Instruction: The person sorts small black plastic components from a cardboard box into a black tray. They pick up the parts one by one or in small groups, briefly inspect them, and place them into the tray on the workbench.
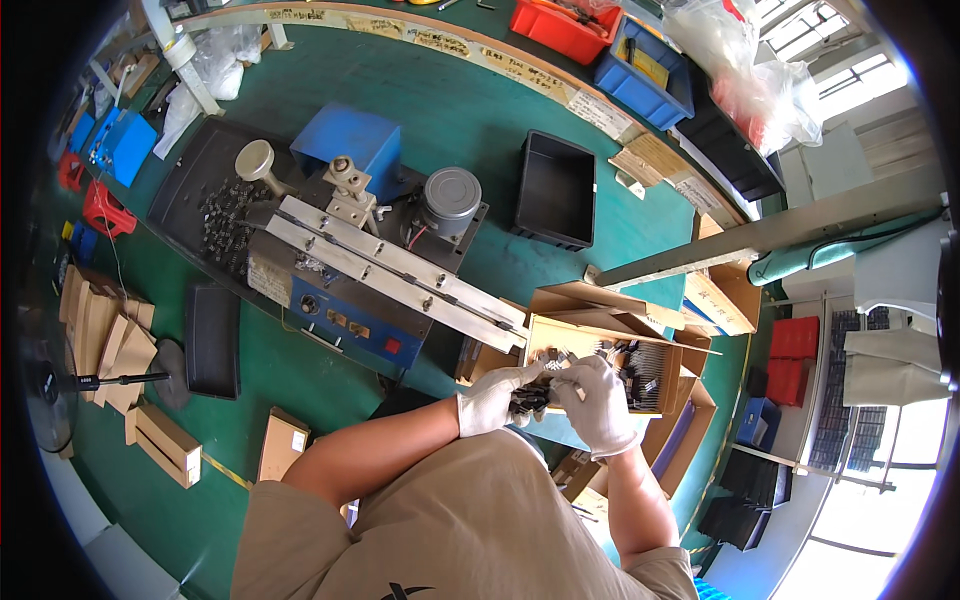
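In a white glove, my left hand (pixel 492 402) is closed round a bunch of small dark-and-silver metal parts (pixel 530 398). My right hand (pixel 598 402), also gloved, meets it from the right with its fingers bent over the same bunch. What sits between those right fingertips is too small to tell. Both hands are over the near side of an open cardboard box (pixel 572 338). Inside it, similar metal parts (pixel 645 368) stand packed in rows at the right, beside my right hand. A long metal rail (pixel 400 268) slopes down to the box's left edge.
The rail belongs to a bench machine with a blue control panel (pixel 350 325), a round grey motor (pixel 452 200) and a pile of small dark parts (pixel 232 222). A black tray (pixel 556 190) lies behind. A slanted metal post (pixel 760 240) stands right; opened cartons (pixel 690 420) crowd the right side.
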`<state>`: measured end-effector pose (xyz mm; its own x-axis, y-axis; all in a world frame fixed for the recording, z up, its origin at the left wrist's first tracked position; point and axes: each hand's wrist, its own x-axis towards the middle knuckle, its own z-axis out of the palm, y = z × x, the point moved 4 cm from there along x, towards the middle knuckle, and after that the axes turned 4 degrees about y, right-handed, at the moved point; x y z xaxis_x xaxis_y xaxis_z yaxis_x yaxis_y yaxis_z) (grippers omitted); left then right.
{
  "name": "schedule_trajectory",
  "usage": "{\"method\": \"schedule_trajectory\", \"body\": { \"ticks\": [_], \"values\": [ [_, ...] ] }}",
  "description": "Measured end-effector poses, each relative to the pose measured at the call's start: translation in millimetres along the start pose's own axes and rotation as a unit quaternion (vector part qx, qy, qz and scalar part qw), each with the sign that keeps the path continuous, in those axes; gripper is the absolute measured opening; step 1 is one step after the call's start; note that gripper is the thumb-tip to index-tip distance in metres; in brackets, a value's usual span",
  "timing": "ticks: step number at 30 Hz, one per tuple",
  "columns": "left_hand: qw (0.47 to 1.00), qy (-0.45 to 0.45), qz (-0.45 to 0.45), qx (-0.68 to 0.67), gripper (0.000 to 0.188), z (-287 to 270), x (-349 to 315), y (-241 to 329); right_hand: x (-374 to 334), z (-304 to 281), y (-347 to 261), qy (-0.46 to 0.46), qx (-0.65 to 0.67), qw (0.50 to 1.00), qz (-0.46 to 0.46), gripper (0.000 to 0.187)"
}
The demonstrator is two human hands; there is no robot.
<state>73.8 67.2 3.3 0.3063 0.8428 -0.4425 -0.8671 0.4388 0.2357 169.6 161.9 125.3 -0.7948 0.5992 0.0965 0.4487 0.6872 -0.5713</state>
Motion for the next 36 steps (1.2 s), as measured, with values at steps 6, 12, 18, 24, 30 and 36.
{"method": "schedule_trajectory", "body": {
  "ticks": [6,12,18,24,30,36],
  "values": [
    [1.0,0.001,-0.001,-0.003,0.043,-3.8,-0.9,-0.1,9.4,-4.2,-0.1,0.052,-0.004,0.999,-0.004,0.008],
    [1.0,0.012,-0.001,-0.018,0.041,-10.2,-6.3,-0.3,41.9,11.6,-20.0,0.058,-0.057,0.994,-0.067,0.01],
    [1.0,0.019,0.019,-0.011,0.043,-12.0,-15.8,2.3,52.5,23.4,-24.3,0.048,-0.045,0.993,-0.097,0.013],
    [1.0,0.006,0.009,-0.027,0.051,-15.2,-14.3,2.4,55.9,22.4,-32.2,0.049,-0.002,0.995,-0.089,0.02],
    [1.0,-0.011,0.008,-0.017,0.051,-11.5,-13.1,3.4,15.9,6.5,-18.3,-0.047,0.034,0.998,-0.026,0.016],
    [1.0,-0.008,0.005,0.013,0.051,-7.7,-8.0,1.5,6.9,15.3,-5.2,-0.045,0.002,0.998,-0.051,0.017]
  ]
}}
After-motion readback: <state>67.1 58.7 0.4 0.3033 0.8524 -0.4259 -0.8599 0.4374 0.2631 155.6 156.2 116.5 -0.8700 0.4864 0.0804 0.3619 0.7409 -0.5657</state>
